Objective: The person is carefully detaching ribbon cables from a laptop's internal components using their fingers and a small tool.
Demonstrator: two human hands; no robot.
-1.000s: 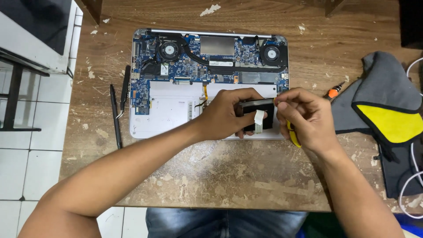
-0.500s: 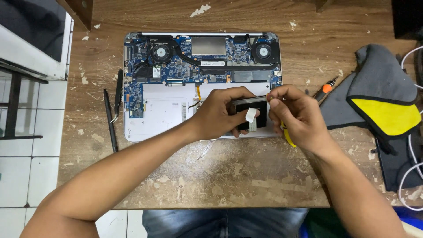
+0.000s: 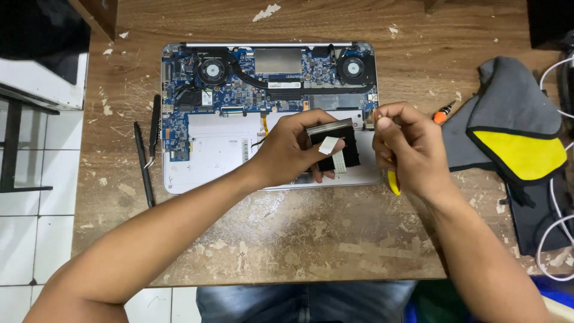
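An opened silver laptop (image 3: 209, 155) lies on a worn wooden table (image 3: 311, 239), with its blue circuit board and two fans exposed. My left hand (image 3: 287, 146) holds a flat black rectangular part (image 3: 344, 140) above the laptop's lower right area. A short white ribbon cable (image 3: 333, 149) hangs from this part. My right hand (image 3: 412, 149) is just to the right of the part and does not touch it. Its thumb and forefinger are pinched together, and a yellow tool handle (image 3: 393, 181) sticks out below its palm.
A thin black pry tool (image 3: 143, 164) and dark tweezers (image 3: 154, 128) lie left of the laptop. An orange-handled screwdriver (image 3: 442, 113) and a grey-and-yellow pouch (image 3: 514, 131) sit on the right, with white cables (image 3: 556, 215) beyond. The table's left edge drops to a tiled floor (image 3: 30, 209).
My right hand has drawn away to the right, off the black part and its ribbon. My left hand still holds the part, in much the same place over the laptop.
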